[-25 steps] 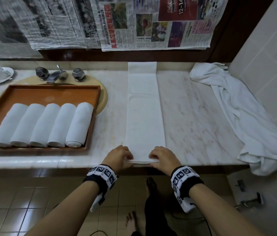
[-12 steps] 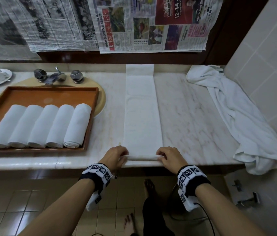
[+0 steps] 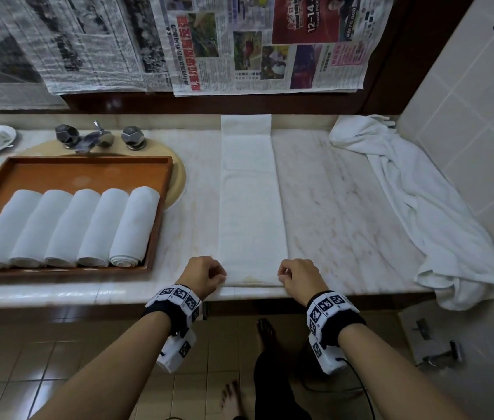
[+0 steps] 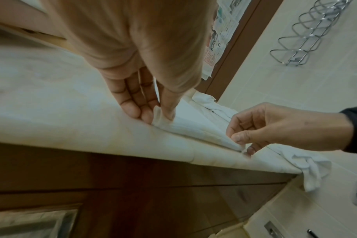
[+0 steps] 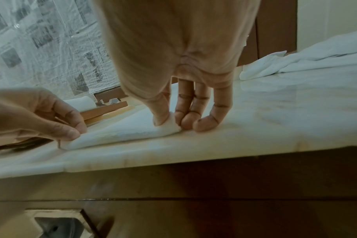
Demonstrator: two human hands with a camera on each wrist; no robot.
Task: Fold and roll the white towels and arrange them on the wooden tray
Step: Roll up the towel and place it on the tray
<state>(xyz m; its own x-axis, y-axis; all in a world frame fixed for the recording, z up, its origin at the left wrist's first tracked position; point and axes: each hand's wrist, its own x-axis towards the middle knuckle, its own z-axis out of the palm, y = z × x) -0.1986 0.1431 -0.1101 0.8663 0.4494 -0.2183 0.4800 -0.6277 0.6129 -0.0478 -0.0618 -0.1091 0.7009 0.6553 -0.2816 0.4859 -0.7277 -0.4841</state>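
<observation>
At the desk's near edge, your left hand (image 3: 202, 275) pinches the near left corner of the folded white towel (image 3: 252, 207) between thumb and fingers (image 4: 132, 107), and your right hand (image 3: 299, 275) pinches its near right corner the same way. The towel lies as a long strip running from that edge to the desk's back edge. Left of it, the wooden tray (image 3: 161, 213) holds five rolled towels (image 3: 70, 228) side by side. A crumpled towel (image 3: 421, 207) drapes along the right edge.
</observation>
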